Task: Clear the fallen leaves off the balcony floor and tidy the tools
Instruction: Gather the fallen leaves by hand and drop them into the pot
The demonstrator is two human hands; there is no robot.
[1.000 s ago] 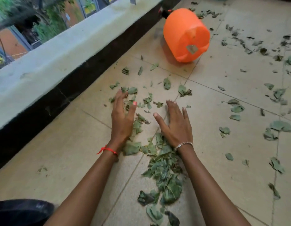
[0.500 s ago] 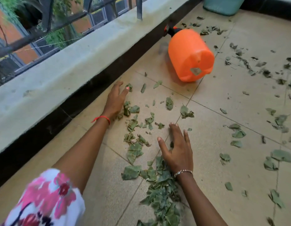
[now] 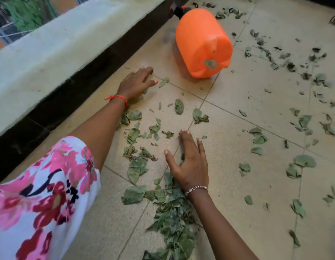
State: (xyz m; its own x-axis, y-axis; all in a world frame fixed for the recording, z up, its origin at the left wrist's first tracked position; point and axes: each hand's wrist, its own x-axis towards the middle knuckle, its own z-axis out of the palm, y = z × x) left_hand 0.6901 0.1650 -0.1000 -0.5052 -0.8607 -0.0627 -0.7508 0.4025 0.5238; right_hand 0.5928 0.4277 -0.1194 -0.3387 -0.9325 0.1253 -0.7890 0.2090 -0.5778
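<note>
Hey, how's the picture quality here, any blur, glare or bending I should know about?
Head view: soft, even daylight, no glare; the floral sleeve and the scattered leaves at the right edge are motion-smeared; the right hand and leaf pile are sharpest; the wide lens bends the floor joints at right.

Home balcony: tiled floor (image 3: 238,128), low parapet wall (image 3: 50,53), railing and greenery beyond, scattered leaves (image 3: 172,218), orange sprayer (image 3: 202,42).
</note>
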